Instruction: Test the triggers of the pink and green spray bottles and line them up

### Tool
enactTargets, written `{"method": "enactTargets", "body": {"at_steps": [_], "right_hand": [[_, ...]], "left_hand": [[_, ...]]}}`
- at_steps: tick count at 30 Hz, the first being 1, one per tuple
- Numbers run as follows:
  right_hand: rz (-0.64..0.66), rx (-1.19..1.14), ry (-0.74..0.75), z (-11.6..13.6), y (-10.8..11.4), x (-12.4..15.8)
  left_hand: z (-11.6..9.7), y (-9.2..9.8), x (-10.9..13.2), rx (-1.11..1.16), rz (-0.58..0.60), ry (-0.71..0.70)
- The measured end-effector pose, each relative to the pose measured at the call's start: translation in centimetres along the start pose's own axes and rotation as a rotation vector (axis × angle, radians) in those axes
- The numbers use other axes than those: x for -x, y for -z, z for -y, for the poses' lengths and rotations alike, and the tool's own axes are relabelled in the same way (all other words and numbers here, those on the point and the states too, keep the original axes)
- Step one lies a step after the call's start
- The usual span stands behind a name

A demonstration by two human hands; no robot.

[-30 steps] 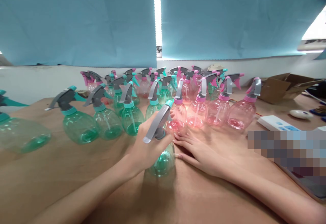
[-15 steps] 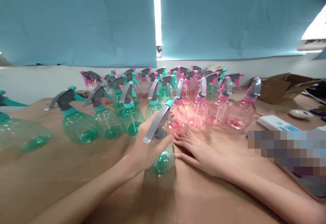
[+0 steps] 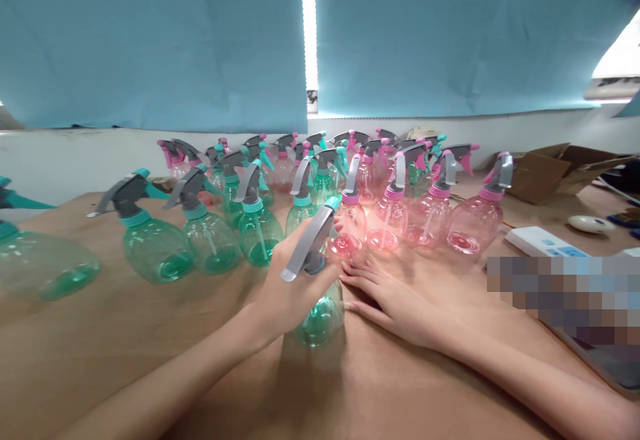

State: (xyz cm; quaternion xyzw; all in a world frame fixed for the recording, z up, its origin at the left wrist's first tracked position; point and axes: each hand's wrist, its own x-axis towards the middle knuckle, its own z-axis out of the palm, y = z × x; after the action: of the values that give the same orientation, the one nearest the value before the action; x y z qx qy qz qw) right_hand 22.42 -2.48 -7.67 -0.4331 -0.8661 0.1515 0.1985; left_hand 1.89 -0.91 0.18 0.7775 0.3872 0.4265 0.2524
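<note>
Head view, only one. My hands: 2. Left hand [image 3: 283, 297] is grasping 1 green spray bottle [image 3: 320, 323], fingers wrapped around its neck under the grey trigger head. Bottle is right in front of me, base on the wooden table [image 3: 240, 393], teal nozzle facing away from me. Right hand [image 3: 400, 303] grips nothing: palm down on the table, fingers extended, just right of that bottle. Can't tell whether the thumb touches it.

Nearest row beyond: 5 green bottles [image 3: 210, 247] on the left, the outermost cut by the frame edge, then 4 pink bottles [image 3: 385, 227] to the right. Behind them, a mixed pink-and-green cluster [image 3: 367, 177]; too much overlap for an exact count.

Right side: 1 open cardboard box [image 3: 537, 177], 1 white mouse [image 3: 590, 225], 1 white block with blue panels [image 3: 533, 237], partly under a pixelated patch. Back: 2 large blue blinds [image 3: 150, 40], 1 bright gap between.
</note>
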Motion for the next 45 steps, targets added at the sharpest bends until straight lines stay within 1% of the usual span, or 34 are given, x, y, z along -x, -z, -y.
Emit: {"method": "enactTargets", "body": {"at_steps": [5,17,21,27,30,33,37,41,45], "right_hand": [[-0.011,-0.011,0.005,0.0,0.0,0.0],[0.029,0.011,-0.023,0.3,0.2,0.0],[0.034,0.006,-0.01,0.2,0.1,-0.1],[0.002,-0.007,0.013,0.1,0.0,0.0],[0.0,-0.004,0.019,0.0,0.0,0.0],[0.005,0.0,0.025,0.0,0.0,0.0],[-0.004,-0.017,0.018,0.0,0.0,0.0],[-0.008,-0.021,0.017,0.0,0.0,0.1],[0.015,-0.002,0.015,0.1,0.0,0.0]], "left_hand": [[0.0,0.0,0.0,-0.004,0.007,0.003],[-0.2,-0.1,-0.2,-0.005,-0.003,-0.025],[-0.5,0.0,-0.4,0.004,0.004,-0.027],[-1.2,0.1,-0.6,-0.002,-0.012,-0.052],[-1.3,0.2,-0.5,-0.015,0.0,-0.036],[-1.3,0.3,-0.3,-0.011,0.023,-0.017],[-1.0,0.4,-0.4,0.001,0.021,-0.014],[-0.6,0.2,-0.6,0.018,0.044,0.006],[-0.4,0.0,-0.6,0.016,0.038,0.016]]}}
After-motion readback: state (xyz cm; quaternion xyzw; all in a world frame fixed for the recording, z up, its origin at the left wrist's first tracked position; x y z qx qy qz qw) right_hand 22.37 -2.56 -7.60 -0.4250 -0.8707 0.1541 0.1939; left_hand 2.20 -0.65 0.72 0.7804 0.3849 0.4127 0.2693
